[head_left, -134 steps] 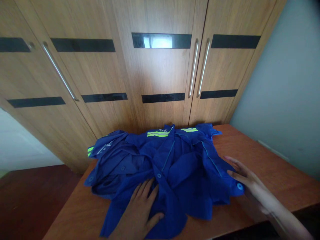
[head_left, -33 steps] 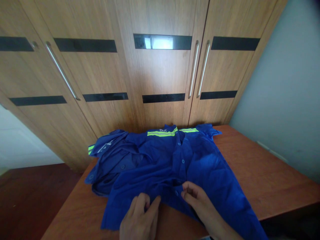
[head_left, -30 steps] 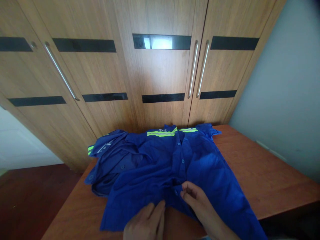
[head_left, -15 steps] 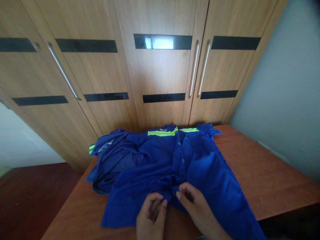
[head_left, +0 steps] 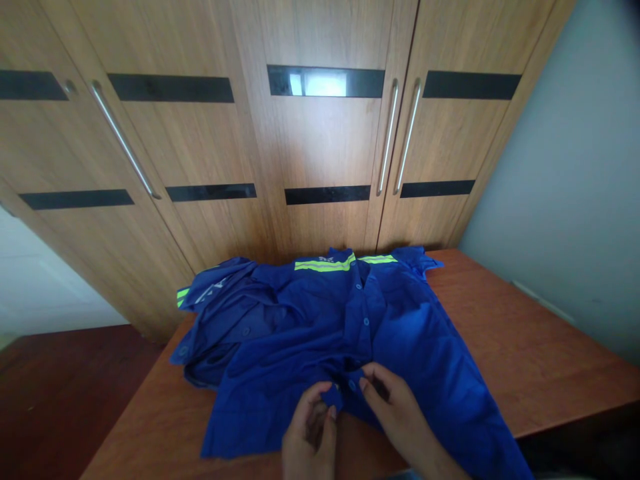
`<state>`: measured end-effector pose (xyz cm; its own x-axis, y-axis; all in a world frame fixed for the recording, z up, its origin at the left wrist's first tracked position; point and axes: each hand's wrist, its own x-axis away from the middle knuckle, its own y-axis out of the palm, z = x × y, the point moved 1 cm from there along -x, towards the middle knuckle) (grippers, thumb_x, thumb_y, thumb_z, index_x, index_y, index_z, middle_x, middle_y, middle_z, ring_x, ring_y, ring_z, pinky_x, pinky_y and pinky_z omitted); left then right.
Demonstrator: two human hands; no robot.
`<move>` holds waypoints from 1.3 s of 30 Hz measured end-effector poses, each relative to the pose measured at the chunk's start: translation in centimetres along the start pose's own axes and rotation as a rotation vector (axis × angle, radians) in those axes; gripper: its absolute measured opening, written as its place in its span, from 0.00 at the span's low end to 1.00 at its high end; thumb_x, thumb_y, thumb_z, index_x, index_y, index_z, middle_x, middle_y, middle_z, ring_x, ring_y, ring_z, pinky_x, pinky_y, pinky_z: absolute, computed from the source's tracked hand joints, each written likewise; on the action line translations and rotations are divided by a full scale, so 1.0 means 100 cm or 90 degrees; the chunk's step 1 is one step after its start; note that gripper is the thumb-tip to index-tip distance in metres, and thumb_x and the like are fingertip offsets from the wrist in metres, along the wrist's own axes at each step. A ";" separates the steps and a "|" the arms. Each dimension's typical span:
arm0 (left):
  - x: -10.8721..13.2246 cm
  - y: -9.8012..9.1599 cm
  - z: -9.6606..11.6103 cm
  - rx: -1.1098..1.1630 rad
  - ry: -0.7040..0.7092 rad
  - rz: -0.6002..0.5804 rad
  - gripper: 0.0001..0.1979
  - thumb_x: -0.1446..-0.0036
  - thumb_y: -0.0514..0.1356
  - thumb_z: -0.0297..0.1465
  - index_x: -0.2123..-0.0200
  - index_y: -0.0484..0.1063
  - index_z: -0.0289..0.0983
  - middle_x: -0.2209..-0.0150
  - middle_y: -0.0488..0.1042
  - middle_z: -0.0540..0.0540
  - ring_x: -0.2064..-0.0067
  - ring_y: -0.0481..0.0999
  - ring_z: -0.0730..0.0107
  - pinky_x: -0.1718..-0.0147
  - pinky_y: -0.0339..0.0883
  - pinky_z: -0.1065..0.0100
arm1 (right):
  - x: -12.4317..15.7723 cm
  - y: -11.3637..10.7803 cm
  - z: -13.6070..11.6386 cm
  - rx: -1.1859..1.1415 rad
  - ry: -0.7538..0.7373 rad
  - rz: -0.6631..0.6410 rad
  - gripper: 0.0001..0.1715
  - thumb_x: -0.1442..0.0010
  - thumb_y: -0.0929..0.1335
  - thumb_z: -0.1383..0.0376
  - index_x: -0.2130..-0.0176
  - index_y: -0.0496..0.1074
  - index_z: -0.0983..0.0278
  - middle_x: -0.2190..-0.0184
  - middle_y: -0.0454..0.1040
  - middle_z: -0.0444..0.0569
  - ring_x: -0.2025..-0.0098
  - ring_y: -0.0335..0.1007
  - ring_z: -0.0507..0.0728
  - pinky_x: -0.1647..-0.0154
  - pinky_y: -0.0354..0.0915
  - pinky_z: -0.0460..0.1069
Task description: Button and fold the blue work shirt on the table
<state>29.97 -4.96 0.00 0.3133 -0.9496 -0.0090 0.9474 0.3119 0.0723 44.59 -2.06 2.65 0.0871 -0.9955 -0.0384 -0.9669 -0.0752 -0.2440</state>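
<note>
A blue work shirt with yellow-green reflective stripes lies front up, its collar towards the wardrobe. Buttons run down its middle placket. At the lower front, my left hand pinches one front edge of the shirt between thumb and fingers. Just to the right, my right hand grips the opposite front edge, close to a blue button. The two edges are slightly apart, with a dark fold between them. Parts of the cloth inside the fingers are hidden.
A crumpled blue garment with a reflective stripe lies at the shirt's left. Beneath is a reddish-brown wooden tabletop. Behind stands a wooden wardrobe with metal handles; a grey wall rises at the right.
My left hand has shifted slightly right and up, bringing its edge of cloth nearer the other. My right hand has turned its edge so that a button now shows.
</note>
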 end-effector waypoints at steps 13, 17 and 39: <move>0.001 0.009 -0.015 0.021 -0.004 -0.073 0.20 0.49 0.62 0.38 0.53 0.73 0.38 0.62 0.77 0.44 0.61 0.78 0.66 0.57 0.72 0.69 | -0.001 0.001 0.003 -0.083 0.031 -0.041 0.17 0.40 0.64 0.54 0.71 0.68 0.63 0.75 0.66 0.41 0.69 0.62 0.53 0.66 0.59 0.46; 0.000 0.009 -0.017 0.014 -0.003 -0.086 0.20 0.49 0.62 0.40 0.53 0.73 0.39 0.62 0.77 0.44 0.62 0.77 0.67 0.58 0.71 0.70 | 0.000 0.001 0.003 -0.021 0.001 -0.017 0.15 0.39 0.63 0.56 0.70 0.69 0.63 0.75 0.68 0.42 0.70 0.63 0.53 0.67 0.60 0.46; 0.004 0.006 -0.005 0.037 0.027 -0.155 0.15 0.46 0.58 0.35 0.57 0.73 0.37 0.72 0.75 0.47 0.70 0.75 0.70 0.64 0.70 0.71 | 0.006 0.003 0.002 0.241 -0.097 0.087 0.10 0.40 0.64 0.64 0.74 0.67 0.62 0.77 0.67 0.43 0.73 0.65 0.53 0.70 0.57 0.46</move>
<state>30.67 -5.18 -0.41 0.0805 -0.9940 -0.0741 0.9903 0.0713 0.1194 44.39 -2.65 2.38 0.0272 -0.9725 -0.2311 -0.8178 0.1113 -0.5646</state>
